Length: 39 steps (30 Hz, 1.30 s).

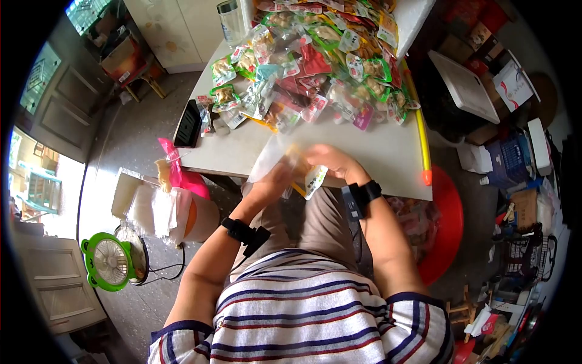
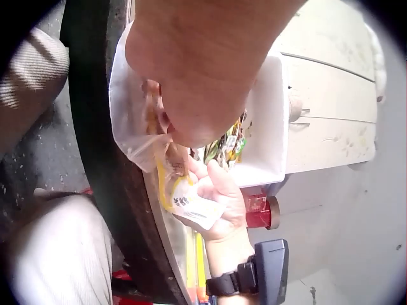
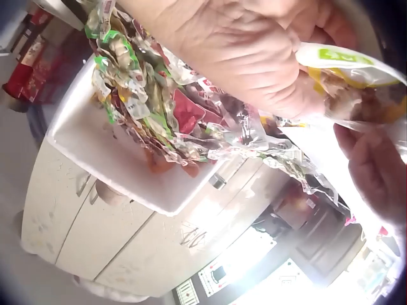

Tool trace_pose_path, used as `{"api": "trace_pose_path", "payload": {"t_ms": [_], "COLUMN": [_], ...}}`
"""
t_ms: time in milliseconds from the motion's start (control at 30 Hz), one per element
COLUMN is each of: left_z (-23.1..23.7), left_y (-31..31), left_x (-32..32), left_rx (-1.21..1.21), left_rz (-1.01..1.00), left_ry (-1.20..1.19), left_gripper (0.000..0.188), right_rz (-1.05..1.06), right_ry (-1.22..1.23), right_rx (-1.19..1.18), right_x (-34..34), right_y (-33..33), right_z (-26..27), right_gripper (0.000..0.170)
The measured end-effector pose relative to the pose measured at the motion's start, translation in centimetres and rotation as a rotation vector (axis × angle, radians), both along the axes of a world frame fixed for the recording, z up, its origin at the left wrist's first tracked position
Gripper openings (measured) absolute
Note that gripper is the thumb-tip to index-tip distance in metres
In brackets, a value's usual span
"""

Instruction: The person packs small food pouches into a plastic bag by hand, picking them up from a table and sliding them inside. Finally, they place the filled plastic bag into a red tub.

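Both hands meet at the near edge of the table, around a small see-through snack packet (image 1: pixel 314 181) with yellow edges and a white label. In the right wrist view, brownish food shows inside the packet (image 3: pixel 356 101), and the right hand (image 3: pixel 235 57) grips its side. The left hand (image 1: pixel 276 181) holds a clear plastic bag (image 1: pixel 264 159) beside the packet; in the left wrist view the bag (image 2: pixel 130 127) hangs loosely along that hand. Left fingers (image 3: pixel 375 168) also lie close under the packet. The left hand's own wrist hides part of its grip in the left wrist view.
A heap of sealed snack packets (image 1: pixel 309 67) covers the far table, spilling from a white foam box (image 1: pixel 415 24). A phone (image 1: pixel 188 124), a glass jar (image 1: pixel 230 23) and a yellow stick (image 1: pixel 421 133) lie around it. A red basin (image 1: pixel 445 227) stands right, a green fan (image 1: pixel 110 262) left.
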<state>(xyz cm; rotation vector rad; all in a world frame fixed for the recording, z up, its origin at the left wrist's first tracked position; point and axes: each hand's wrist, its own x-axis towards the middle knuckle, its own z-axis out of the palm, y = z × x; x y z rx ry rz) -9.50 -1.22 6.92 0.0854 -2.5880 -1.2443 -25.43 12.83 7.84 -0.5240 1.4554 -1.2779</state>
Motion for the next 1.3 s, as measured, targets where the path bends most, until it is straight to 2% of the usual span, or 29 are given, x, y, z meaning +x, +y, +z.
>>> {"api": "trace_pose_path", "payload": {"t_ms": [100,200,233,300,333,367,500,600,633,733,767,867,900,933,1000,1033,1133,1200,1233,1267,1300], "left_z": [-0.6,-0.4,-0.1,1.2,1.7,1.7,1.5,1.7,1.8,1.4,1.4,0.7,0.4,-0.6,-2.0,-2.0,-2.1,-0.9,-0.1,0.4,0.6], "left_y": [-0.1,-0.1,0.1,0.5,0.6,0.5,0.0,-0.5,-0.5,-1.6,-2.1,-1.8,-2.3,-2.8,-3.7,-4.4,-6.1,-8.3,-8.7,-8.8,-8.9], "left_x": [0.0,-0.5,-0.7,-0.6,-0.7,-0.8,-1.4,-1.8,-1.9,-2.0,-1.8,-0.5,-0.4,-0.4,-0.7,-0.8,-1.4,-1.7,-1.6,-1.2,-1.0], "left_rx": [0.009,0.081,0.124,0.076,0.050,0.036,-0.019,-0.080,-0.099,0.025,-0.160,-0.274,-0.304,-0.258,-0.170,-0.168,0.156,0.268,0.198,0.103,0.001], "left_rz": [0.012,-0.014,-0.028,-0.005,0.008,-0.012,-0.078,-0.177,-0.220,-0.208,-0.175,0.092,0.057,0.064,0.075,0.041,0.323,0.495,0.585,0.570,0.532], "left_ry": [-0.027,-0.076,-0.101,-0.161,-0.190,-0.121,0.117,0.245,0.282,0.196,0.207,0.011,-0.128,-0.095,-0.021,0.031,0.044,-0.056,-0.167,-0.077,-0.110], "left_gripper": [0.007,0.010,0.010,0.009,0.009,0.008,0.006,0.007,0.008,0.006,0.008,0.013,0.021,0.021,0.023,0.030,0.036,0.042,0.042,0.041,0.038], "right_rz": [-0.105,-0.123,-0.237,-0.363,-0.424,-0.532,-0.657,-0.422,-0.490,-0.768,-0.791,-0.616,-0.629,-0.659,-0.678,-0.685,-0.705,-0.721,-0.652,-0.624,-0.597], "right_ry": [0.087,0.090,0.085,0.141,0.169,0.176,0.185,1.005,1.016,0.350,-0.167,-0.471,-0.448,-0.090,0.130,0.118,0.127,0.205,0.286,0.221,0.158], "right_rx": [0.007,0.210,0.184,-0.036,-0.149,-0.166,-0.150,-0.026,-0.036,-0.253,-0.205,-0.465,-0.379,-0.347,-0.267,-0.253,-0.208,-0.175,-0.124,-0.055,0.015], "right_x": [1.4,3.7,4.2,3.8,4.0,4.2,4.3,4.2,4.8,5.9,5.8,6.3,6.9,8.1,8.1,7.8,7.2,6.9,6.2,5.9,6.1], "right_y": [2.1,3.7,3.7,3.3,2.7,2.1,-0.2,-1.3,-2.0,-4.0,-3.3,-2.7,-2.7,-3.7,-3.9,-3.9,-4.3,-4.3,-4.5,-4.2,-3.8], "right_z": [0.6,3.8,2.9,-1.2,-1.4,-1.5,-0.6,-0.9,-0.4,0.2,1.0,0.4,-0.1,-1.7,-3.2,-3.6,-3.5,-2.6,-3.4,-3.5,-1.3], "right_gripper": [0.054,0.055,0.049,0.043,0.041,0.033,0.029,0.027,0.025,0.023,0.023,0.027,0.029,0.030,0.032,0.031,0.031,0.030,0.034,0.037,0.042]}}
